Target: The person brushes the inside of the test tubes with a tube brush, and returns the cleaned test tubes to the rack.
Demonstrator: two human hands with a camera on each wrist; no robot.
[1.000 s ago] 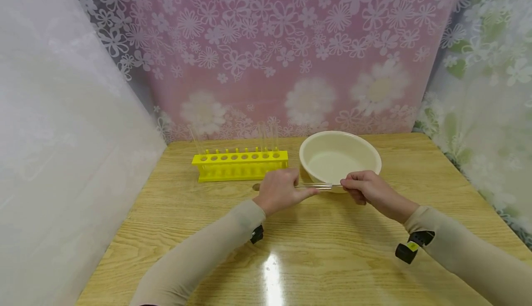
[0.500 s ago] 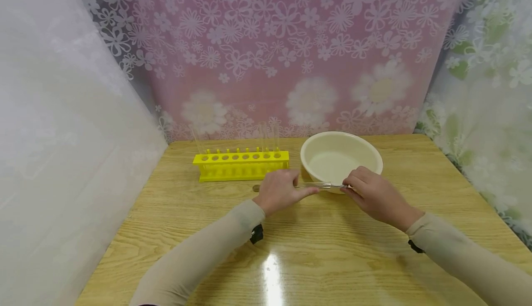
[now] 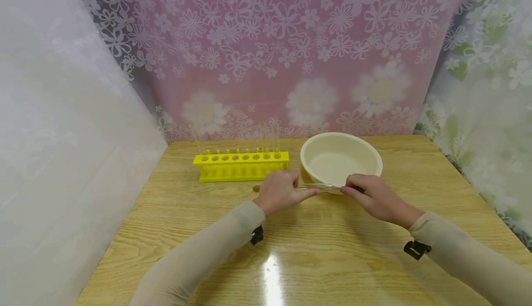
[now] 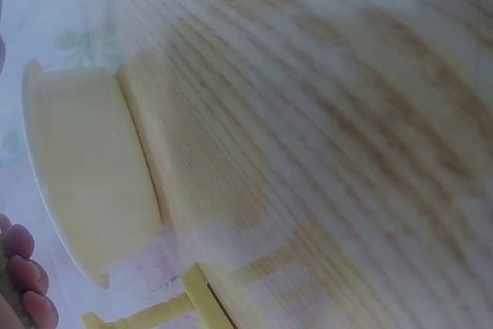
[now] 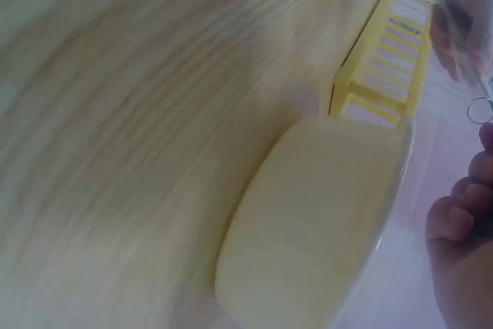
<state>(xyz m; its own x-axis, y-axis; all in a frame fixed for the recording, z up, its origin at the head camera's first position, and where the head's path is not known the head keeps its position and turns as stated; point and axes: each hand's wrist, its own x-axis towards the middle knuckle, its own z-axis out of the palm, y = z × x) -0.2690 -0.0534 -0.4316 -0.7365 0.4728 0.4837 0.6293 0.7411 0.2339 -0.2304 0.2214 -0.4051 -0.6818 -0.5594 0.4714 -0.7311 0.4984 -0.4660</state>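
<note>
In the head view my left hand (image 3: 280,192) grips a clear glass test tube (image 3: 326,186) held level above the table. Its brownish rounded end (image 3: 256,188) sticks out left of the fist, and the left thumb lies along the glass toward the mouth. My right hand (image 3: 376,198) pinches the thin stem of what looks like a test tube brush, which runs into the tube's mouth. In the right wrist view the round mouth of the tube (image 5: 479,110) faces the curled right fingers (image 5: 451,221). Fingers of the left hand (image 4: 27,275) show at the left wrist view's edge.
A cream oval basin (image 3: 305,162) stands just behind the hands. Left of it is a yellow test tube rack (image 3: 241,159) with several holes; one test tube (image 3: 197,140) leans at its left end and two stand at its right. Patterned curtains (image 3: 266,56) enclose the wooden table (image 3: 316,260).
My right hand turns at the wrist, rolling over half a second ago and partly back now, with its grip near the tube's mouth. The left hand and the tube stay in place.
</note>
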